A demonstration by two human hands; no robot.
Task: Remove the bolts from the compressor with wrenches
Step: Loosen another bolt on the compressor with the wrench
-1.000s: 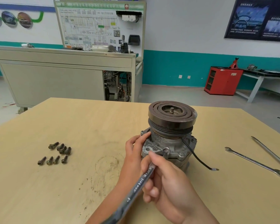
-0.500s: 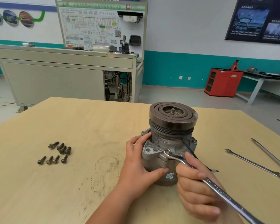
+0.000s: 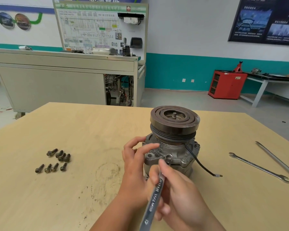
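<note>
Compressor (image 3: 172,152) stands upright on the plywood table (image 3: 65,197), centre-right. Its clutch pulley (image 3: 173,119) faces up, with a threaded shaft stub in the pulley's middle.

My left hand (image 3: 135,165) is on the compressor's left side. The fingers curve round the housing and the index finger lies across the top of the front flange, holding the unit.

My right hand (image 3: 178,194) is clenched round the shank of a wrench (image 3: 154,197), with the index fingertip up near the head. The shank runs down toward me and out of the bottom edge. The wrench's ring end sits on the flange at the front, over a bolt. The ring covers that bolt head, so I can't tell how far out it is.

Two flange bolts (image 3: 184,159) show right of the ring, seated in the flange. A black wire (image 3: 199,163) leaves the housing below the pulley and trails right, its terminal end lying on the wood.

Eight loose bolts (image 3: 57,160) lie in two rough rows on the table, well left of the compressor.

Well right of the compressor, a double open-ended wrench (image 3: 259,167) lies flat. A long wrench (image 3: 277,160) lies just beyond it, roughly parallel and running off the right edge.

Behind the table are a grey training bench (image 3: 57,84) with a wiring-diagram board (image 3: 93,29), and a red cabinet (image 3: 227,84) against the teal-banded wall.
</note>
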